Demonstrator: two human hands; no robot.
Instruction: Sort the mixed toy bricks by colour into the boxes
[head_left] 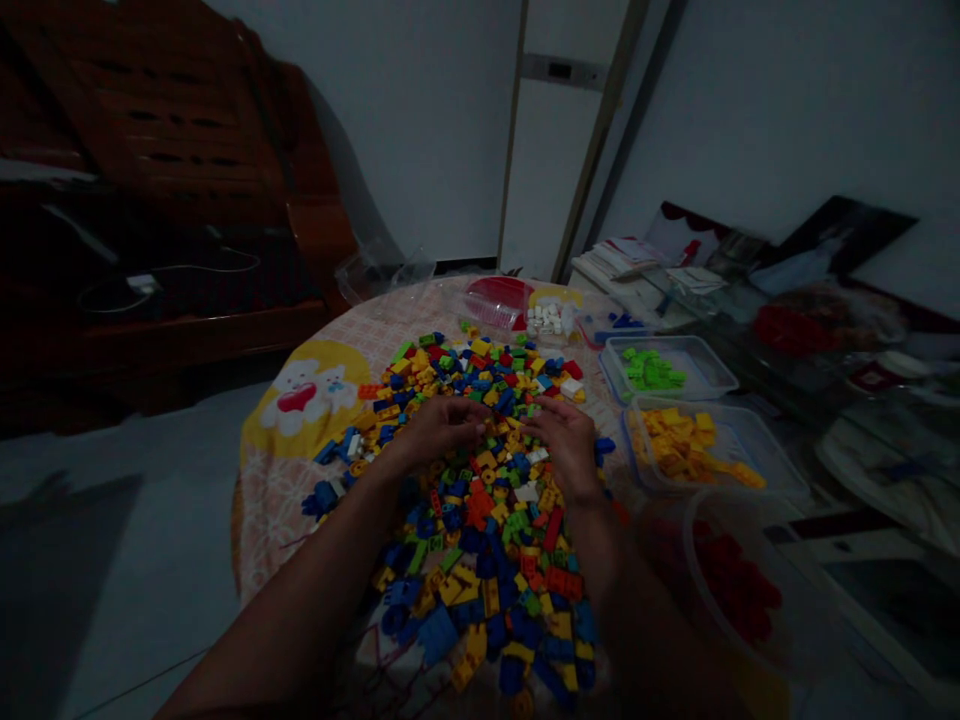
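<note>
A big heap of mixed toy building bricks (pixel 480 505) in yellow, blue, green, red and orange covers the middle of the table. Over the heap's far half, my left hand (pixel 442 428) has its fingers curled and thumb drawn in close; whatever it pinches, if anything, is too dark and small to make out. Across from it, my right hand (pixel 562 435) reaches in from the right, fingers stretched toward the left hand and apart, with no brick visible in them. Bricks lie directly beneath both hands, and a gap separates them.
Along the right stand clear tubs: one with green bricks (pixel 652 370), another with yellow bricks (pixel 686 445), and a round one with red bricks (pixel 739 585). White bricks (pixel 547 320) and blue bricks (pixel 624 320) sit in containers at the back. A wooden bench (pixel 322 240) is at left.
</note>
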